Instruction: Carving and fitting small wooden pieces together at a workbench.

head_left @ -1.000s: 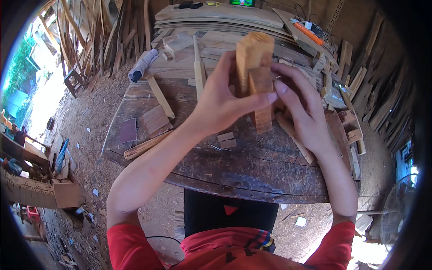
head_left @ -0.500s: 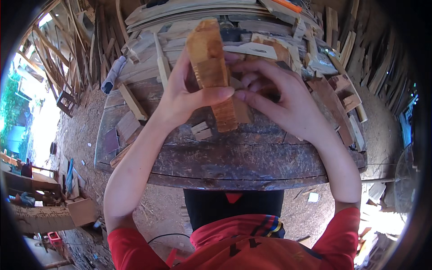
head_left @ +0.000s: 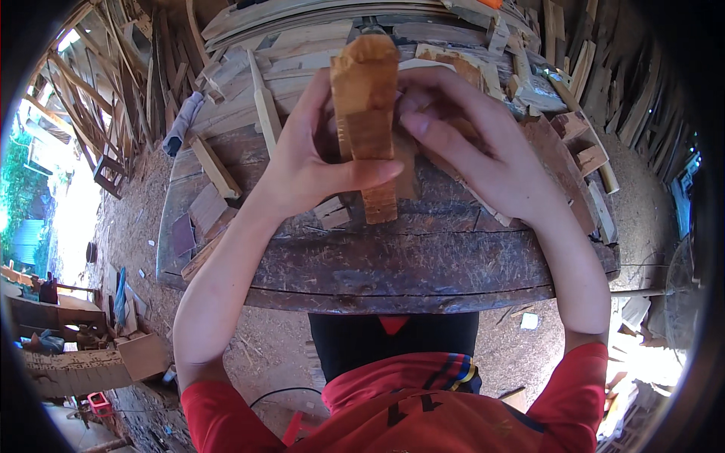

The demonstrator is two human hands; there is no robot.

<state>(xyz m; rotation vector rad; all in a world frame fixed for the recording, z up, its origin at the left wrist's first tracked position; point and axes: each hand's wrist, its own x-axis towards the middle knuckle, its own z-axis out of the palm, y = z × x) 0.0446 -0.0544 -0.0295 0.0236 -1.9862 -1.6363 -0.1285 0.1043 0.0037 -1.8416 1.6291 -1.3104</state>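
My left hand (head_left: 306,162) is closed round a varnished, orange-brown wooden piece (head_left: 368,136), its thumb lying across the near face. The piece stands tilted up above the bench, with a darker band across its middle. On its right side my right hand (head_left: 472,140) has its fingers curled in, the thumb close to the wood. Its fingertips are partly hidden behind the piece, so what they pinch cannot be made out. Below the hands, a tan flat piece (head_left: 406,177) shows behind the wood, and small wood offcuts (head_left: 331,213) lie on the worn bench (head_left: 408,264).
Wood strips (head_left: 215,167) and flat scraps lie along the bench's left side. A pale tapered stick (head_left: 264,109) rests beyond my left hand. Boards (head_left: 563,170) and blocks line the right side. Stacked planks (head_left: 279,21) fill the back; upright lengths of wood lean around.
The wooden piece has turned more upright and shifted slightly right in my left hand. My right thumb has moved up and away from my left thumb.
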